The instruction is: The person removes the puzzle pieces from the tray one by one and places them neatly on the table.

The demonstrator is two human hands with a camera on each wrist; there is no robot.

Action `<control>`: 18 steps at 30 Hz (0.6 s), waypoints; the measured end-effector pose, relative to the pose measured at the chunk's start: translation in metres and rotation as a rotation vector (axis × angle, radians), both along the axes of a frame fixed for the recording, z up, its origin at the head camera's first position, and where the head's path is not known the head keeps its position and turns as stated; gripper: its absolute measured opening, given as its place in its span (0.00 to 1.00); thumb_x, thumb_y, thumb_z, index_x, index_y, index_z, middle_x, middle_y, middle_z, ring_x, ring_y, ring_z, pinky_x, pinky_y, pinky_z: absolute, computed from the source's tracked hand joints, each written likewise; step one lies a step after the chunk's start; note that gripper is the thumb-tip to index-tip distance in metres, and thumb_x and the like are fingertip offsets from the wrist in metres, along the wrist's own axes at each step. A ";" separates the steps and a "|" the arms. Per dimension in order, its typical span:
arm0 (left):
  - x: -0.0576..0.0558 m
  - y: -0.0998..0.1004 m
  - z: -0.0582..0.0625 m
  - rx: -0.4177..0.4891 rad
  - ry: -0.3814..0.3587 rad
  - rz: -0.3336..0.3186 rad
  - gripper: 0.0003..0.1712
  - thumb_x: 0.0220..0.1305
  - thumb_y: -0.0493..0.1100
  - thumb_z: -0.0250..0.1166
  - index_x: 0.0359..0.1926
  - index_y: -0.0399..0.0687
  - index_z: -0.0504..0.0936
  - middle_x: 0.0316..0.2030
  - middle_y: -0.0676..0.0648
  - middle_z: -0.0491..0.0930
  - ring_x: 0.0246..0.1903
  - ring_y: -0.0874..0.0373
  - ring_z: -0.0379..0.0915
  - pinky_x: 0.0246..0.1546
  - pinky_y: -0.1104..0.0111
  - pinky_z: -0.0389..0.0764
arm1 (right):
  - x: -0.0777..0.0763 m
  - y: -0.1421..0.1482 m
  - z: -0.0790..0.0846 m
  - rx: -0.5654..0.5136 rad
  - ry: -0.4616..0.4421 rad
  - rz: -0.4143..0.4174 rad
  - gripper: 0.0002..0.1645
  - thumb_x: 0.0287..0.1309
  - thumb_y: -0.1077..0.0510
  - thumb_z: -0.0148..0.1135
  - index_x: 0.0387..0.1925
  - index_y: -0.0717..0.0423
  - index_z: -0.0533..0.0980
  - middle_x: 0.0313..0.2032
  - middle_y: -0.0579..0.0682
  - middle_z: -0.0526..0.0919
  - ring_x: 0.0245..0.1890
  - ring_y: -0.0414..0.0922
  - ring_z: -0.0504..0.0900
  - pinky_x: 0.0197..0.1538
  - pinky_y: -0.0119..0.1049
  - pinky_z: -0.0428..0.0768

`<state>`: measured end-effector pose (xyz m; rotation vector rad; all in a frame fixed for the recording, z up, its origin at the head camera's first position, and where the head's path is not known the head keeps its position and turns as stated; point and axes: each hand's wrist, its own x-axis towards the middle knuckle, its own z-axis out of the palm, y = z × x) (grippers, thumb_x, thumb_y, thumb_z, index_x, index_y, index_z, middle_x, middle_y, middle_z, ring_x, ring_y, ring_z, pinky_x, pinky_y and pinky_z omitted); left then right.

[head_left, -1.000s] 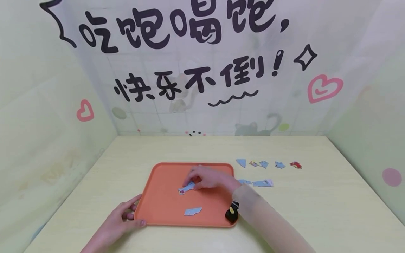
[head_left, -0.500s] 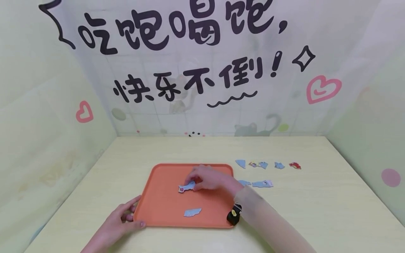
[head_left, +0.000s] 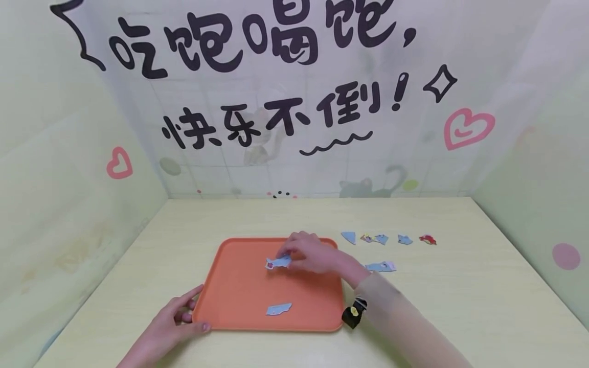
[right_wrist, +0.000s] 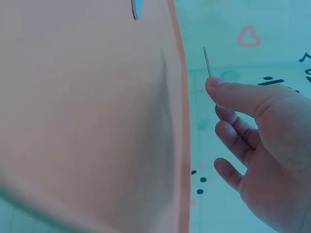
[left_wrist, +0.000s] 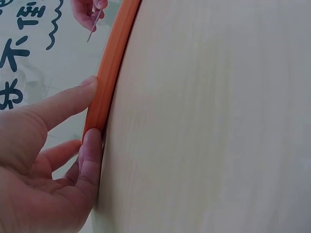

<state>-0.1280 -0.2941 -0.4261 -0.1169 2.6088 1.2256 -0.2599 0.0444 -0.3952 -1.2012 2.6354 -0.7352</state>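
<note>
My right hand (head_left: 313,253) pinches a light-blue puzzle piece (head_left: 277,262) with a small red patch, between thumb and fingers. The right wrist view shows this piece edge-on as a thin strip, lifted off the orange tray (head_left: 239,301). A second pale blue puzzle piece (head_left: 278,309) lies on the tray near its front rim. At the tray's front left corner, my left hand (head_left: 170,319) holds the rim, thumb on the front edge and fingers along the left side. The left wrist view shows the thumb (left_wrist: 73,99) and a fingertip against the orange rim.
Right of the tray, a back row on the table holds a blue triangular piece (head_left: 348,237), a yellowish-and-blue pair (head_left: 380,238), another blue piece (head_left: 405,239) and a red piece (head_left: 428,239). A longer blue piece (head_left: 382,266) lies nearer, partly behind the right arm. Printed cloth walls surround the table.
My right hand has lifted the puzzle piece up from the tray and moved slightly right and back with it. The left hand stays on the tray's corner.
</note>
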 end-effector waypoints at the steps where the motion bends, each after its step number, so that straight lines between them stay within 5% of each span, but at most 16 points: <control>1: 0.000 0.000 0.000 -0.006 -0.001 0.001 0.54 0.52 0.51 0.76 0.75 0.47 0.59 0.54 0.43 0.67 0.40 0.60 0.66 0.38 0.73 0.68 | 0.001 0.003 0.001 -0.013 0.001 -0.007 0.16 0.62 0.56 0.66 0.52 0.43 0.82 0.47 0.44 0.79 0.51 0.43 0.72 0.54 0.42 0.64; 18: -0.001 0.001 0.000 -0.043 -0.004 0.005 0.54 0.51 0.52 0.76 0.75 0.48 0.59 0.54 0.44 0.67 0.41 0.59 0.66 0.39 0.72 0.68 | 0.010 0.060 0.007 -0.152 0.107 -0.095 0.18 0.63 0.57 0.64 0.54 0.43 0.81 0.49 0.46 0.79 0.51 0.44 0.72 0.54 0.45 0.66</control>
